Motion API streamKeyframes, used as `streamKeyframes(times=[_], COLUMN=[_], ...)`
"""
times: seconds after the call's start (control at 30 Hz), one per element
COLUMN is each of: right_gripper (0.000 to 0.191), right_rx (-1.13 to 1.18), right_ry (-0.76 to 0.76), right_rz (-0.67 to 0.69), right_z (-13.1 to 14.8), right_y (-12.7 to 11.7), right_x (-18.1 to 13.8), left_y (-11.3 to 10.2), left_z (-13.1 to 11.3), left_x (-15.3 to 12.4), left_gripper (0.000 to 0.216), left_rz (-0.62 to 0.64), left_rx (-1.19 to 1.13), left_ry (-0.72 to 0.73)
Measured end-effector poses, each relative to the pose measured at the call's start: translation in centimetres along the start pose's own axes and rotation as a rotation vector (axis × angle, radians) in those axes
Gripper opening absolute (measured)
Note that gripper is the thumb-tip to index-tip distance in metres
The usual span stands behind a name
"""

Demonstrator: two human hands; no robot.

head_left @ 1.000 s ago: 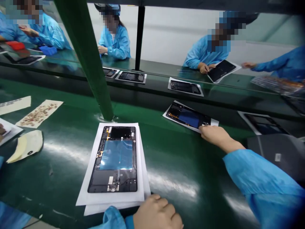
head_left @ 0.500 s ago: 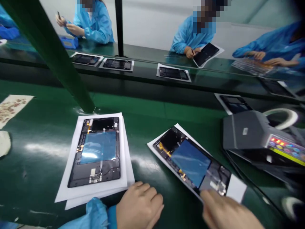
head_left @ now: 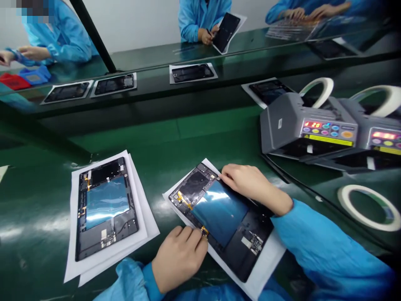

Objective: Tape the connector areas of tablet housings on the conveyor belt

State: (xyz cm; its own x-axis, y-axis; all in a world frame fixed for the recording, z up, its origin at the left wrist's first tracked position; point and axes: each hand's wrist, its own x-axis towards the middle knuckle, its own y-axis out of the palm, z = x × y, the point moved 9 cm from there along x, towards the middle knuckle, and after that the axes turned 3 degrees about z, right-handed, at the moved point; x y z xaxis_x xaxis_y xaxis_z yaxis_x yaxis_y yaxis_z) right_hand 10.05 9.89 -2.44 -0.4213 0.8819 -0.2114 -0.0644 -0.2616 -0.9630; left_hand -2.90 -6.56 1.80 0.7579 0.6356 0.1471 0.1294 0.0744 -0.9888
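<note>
An opened tablet (head_left: 200,184) with a blue battery area and orange flex cables lies tilted on white paper (head_left: 272,261) in front of me. My left hand (head_left: 181,256) is closed at its left edge, fingers curled beside an orange connector. At the upper right edge of the same tablet, my right hand (head_left: 246,180) is closed with its fingertips on the rim. Both thumbs are largely hidden. To the left, a second opened tablet (head_left: 120,223) rests on stacked white sheets (head_left: 145,225), with neither hand touching it.
Two grey tape dispensers (head_left: 282,125) with lit panels stand at the right, a black cable (head_left: 282,169) in front. A tape roll (head_left: 344,200) lies nearby. Beyond the green bench, more tablets (head_left: 192,73) lie on a ledge. Co-workers in blue sleeves (head_left: 188,25) sit opposite.
My right hand has moved from the near end of the right-hand tablet to its upper right edge. My left hand is now at that tablet's left edge. The view has turned right.
</note>
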Motion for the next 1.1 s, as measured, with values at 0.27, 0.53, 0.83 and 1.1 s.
streamKeyframes(times=[0.27,0.53,0.83,1.1], right_gripper=[0.03,0.028,0.035,0.029], right_rx=[0.147,0.199,0.055,-0.041], right_ry=[-0.08,0.055,0.095,0.082], right_rz=[-0.039,-0.187,-0.188,-0.32], right_z=[-3.3,-6.2,-5.7,-5.7], right_y=[0.6,-0.3,-0.8,-2.8], right_x=[-0.8,-1.3,0.8,0.0], left_y=[1.0,-2.9,2.3,4.4], left_z=[4.5,3.3,-6.1,-4.9], left_x=[1.0,2.2,5.5,3.2], left_gripper=[0.013,0.024,0.018,0.014], left_rz=[0.104,-0.04,-0.004,-0.104], left_rx=[0.087,0.032,-0.029,0.0], left_ry=[-0.087,-0.174,0.217,0.239])
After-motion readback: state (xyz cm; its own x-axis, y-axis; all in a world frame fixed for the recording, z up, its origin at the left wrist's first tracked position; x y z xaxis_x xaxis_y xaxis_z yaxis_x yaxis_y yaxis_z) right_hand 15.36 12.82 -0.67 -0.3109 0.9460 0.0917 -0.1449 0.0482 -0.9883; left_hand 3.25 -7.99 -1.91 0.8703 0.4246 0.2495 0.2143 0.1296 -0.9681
